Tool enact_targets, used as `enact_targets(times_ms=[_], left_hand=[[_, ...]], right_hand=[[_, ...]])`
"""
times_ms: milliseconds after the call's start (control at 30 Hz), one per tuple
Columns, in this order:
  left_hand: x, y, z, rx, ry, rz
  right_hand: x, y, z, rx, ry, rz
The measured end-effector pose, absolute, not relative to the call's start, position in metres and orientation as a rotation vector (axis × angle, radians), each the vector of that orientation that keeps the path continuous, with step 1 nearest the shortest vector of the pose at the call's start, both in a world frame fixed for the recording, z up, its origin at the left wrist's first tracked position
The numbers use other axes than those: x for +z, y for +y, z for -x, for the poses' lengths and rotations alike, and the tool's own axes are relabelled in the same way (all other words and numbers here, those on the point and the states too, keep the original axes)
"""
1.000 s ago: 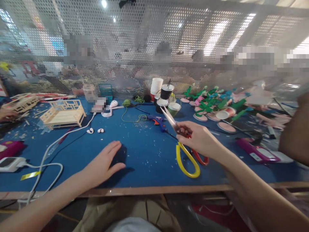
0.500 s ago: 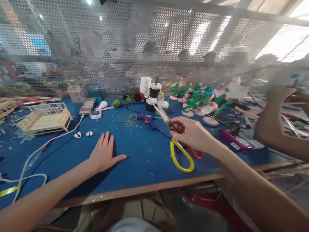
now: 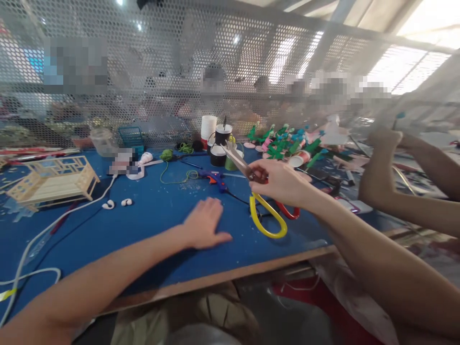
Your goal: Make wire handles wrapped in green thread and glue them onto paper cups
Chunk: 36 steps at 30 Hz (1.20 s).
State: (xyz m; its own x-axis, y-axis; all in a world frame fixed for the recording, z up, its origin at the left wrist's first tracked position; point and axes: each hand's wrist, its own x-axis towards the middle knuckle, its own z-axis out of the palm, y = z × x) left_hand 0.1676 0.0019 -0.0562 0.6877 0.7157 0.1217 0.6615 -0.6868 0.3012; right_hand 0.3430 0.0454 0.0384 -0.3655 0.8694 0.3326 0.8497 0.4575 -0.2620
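My right hand (image 3: 283, 182) grips a pair of scissors (image 3: 268, 225) around the pivot, above the table. The blades point up and to the left, and the yellow and red handle loops hang below my fingers. Flat over the blue tabletop (image 3: 151, 258) lies my left hand (image 3: 204, 223), slightly blurred, holding nothing, with the thumb spread to the right. Just beyond it rests a blue glue gun (image 3: 217, 182) with an orange trigger. Small buckets (image 3: 218, 156) stand behind the scissor blades.
A small wooden bed model (image 3: 53, 184), white earbuds (image 3: 108, 204) and a white cable (image 3: 43, 235) lie at left. Green yarn (image 3: 166, 155) sits farther back. Green craft plants (image 3: 276, 148) fill the back right. Another person's arm (image 3: 381, 182) reaches in at right. A perforated screen (image 3: 172, 86) stands behind.
My left hand has slid right across the table, closer to the scissors. My right hand still holds the scissors. The view has shifted slightly to the right.
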Motion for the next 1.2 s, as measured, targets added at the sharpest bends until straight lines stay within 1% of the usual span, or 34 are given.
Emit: enact_targets(times_ms=[33,67,100,133,167,200,233,267,300,367,400,433,500,533,567,633,667,700,767,800,833,867,900,933,967,1033,1100,1133,1167,1200], left_hand=[[-0.057,-0.006,-0.177,0.307,0.982,-2.7],[-0.057,-0.015,-0.186,0.268,0.757,-2.743],[-0.056,-0.02,-0.193,0.265,0.417,-2.778],[-0.055,-0.022,-0.197,0.298,0.247,-2.782],[-0.054,-0.018,-0.198,0.325,0.29,-2.792],[-0.053,-0.011,-0.195,0.331,0.526,-2.813],[-0.052,-0.002,-0.191,0.337,0.913,-2.786],[-0.053,0.007,-0.188,0.369,1.151,-2.731],[-0.054,0.012,-0.187,0.378,1.261,-2.695],[-0.055,0.008,-0.195,0.352,1.237,-2.697],[-0.056,0.0,-0.203,0.323,1.109,-2.731],[-0.055,-0.011,-0.211,0.282,0.85,-2.777],[-0.053,-0.025,-0.22,0.255,0.097,-2.724],[-0.051,-0.026,-0.216,0.326,0.03,-2.693],[-0.049,-0.02,-0.207,0.38,0.143,-2.706],[-0.047,0.002,-0.178,0.509,0.822,-2.702],[-0.047,0.013,-0.163,0.573,1.037,-2.665],[-0.047,0.02,-0.152,0.609,1.144,-2.64],[-0.049,0.019,-0.144,0.609,1.183,-2.637],[-0.05,0.01,-0.148,0.577,1.124,-2.658],[-0.051,-0.001,-0.156,0.522,0.959,-2.699],[-0.051,-0.011,-0.164,0.41,0.556,-2.746],[-0.051,-0.017,-0.17,0.354,0.342,-2.735],[-0.05,-0.019,-0.172,0.362,0.347,-2.731],[-0.05,-0.015,-0.17,0.381,0.49,-2.746],[-0.049,0.002,-0.155,0.389,1.126,-2.711],[-0.05,0.017,-0.141,0.406,1.746,-2.505],[-0.051,0.019,-0.139,0.409,1.83,-2.451],[-0.051,0.016,-0.141,0.405,1.653,-2.523],[-0.05,0.011,-0.145,0.398,1.233,-2.654]], right_hand=[[0.039,0.046,-0.343,0.061,-2.292,1.441],[0.039,0.046,-0.342,0.058,-2.294,1.442],[0.04,0.047,-0.342,0.058,-2.292,1.445],[0.041,0.047,-0.343,0.061,-2.289,1.45],[0.042,0.047,-0.344,0.069,-2.286,1.449],[0.042,0.047,-0.346,0.077,-2.284,1.446],[0.042,0.046,-0.348,0.081,-2.279,1.444],[0.042,0.046,-0.349,0.084,-2.277,1.445],[0.042,0.046,-0.351,0.085,-2.277,1.451],[0.041,0.047,-0.352,0.086,-2.276,1.474],[0.041,0.047,-0.352,0.087,-2.274,1.485],[0.041,0.047,-0.352,0.09,-2.273,1.489],[0.041,0.047,-0.352,0.099,-2.265,1.486],[0.041,0.047,-0.353,0.105,-2.261,1.477],[0.041,0.046,-0.354,0.107,-2.259,1.467],[0.04,0.045,-0.357,0.098,-2.259,1.46],[0.039,0.045,-0.357,0.088,-2.26,1.466],[0.038,0.045,-0.358,0.076,-2.261,1.477],[0.038,0.047,-0.356,0.062,-2.263,1.494],[0.037,0.047,-0.354,0.062,-2.265,1.493],[0.038,0.048,-0.351,0.064,-2.268,1.489],[0.038,0.049,-0.349,0.065,-2.27,1.483],[0.038,0.049,-0.347,0.065,-2.272,1.479],[0.038,0.049,-0.346,0.064,-2.274,1.477],[0.038,0.049,-0.345,0.059,-2.276,1.478],[0.037,0.05,-0.345,0.053,-2.282,1.481],[0.035,0.051,-0.344,0.054,-2.285,1.485],[0.034,0.052,-0.343,0.056,-2.287,1.485],[0.033,0.054,-0.34,0.062,-2.29,1.482],[0.033,0.055,-0.338,0.073,-2.293,1.474]])
